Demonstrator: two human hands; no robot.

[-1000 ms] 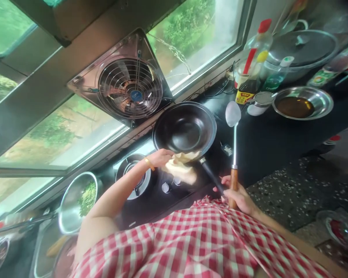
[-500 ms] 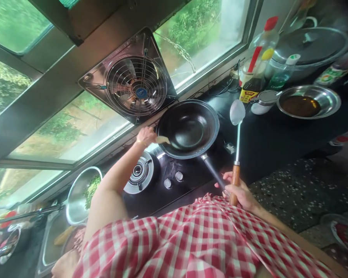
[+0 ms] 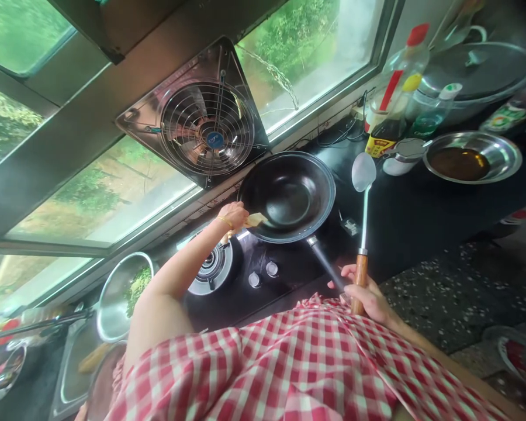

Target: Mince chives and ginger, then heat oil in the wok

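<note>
A black wok (image 3: 289,196) sits on the right burner of a black gas stove (image 3: 263,269). My left hand (image 3: 234,215) is closed on a yellowish cloth (image 3: 255,220) pressed against the wok's left rim. My right hand (image 3: 363,294) grips both the wok's dark handle (image 3: 326,264) and the wooden handle of a metal ladle (image 3: 363,193), whose bowl points up beside the wok.
A square exhaust fan (image 3: 206,120) hangs in the window behind the stove. Sauce bottles (image 3: 392,99), a lidded pot (image 3: 477,70) and a steel bowl of brown liquid (image 3: 471,158) stand at the right. A steel bowl of greens (image 3: 125,292) rests by the sink at the left.
My left hand carried the cloth from the wok's near edge by the handle round to its left rim. The right hand kept its grip on the handle and ladle.
</note>
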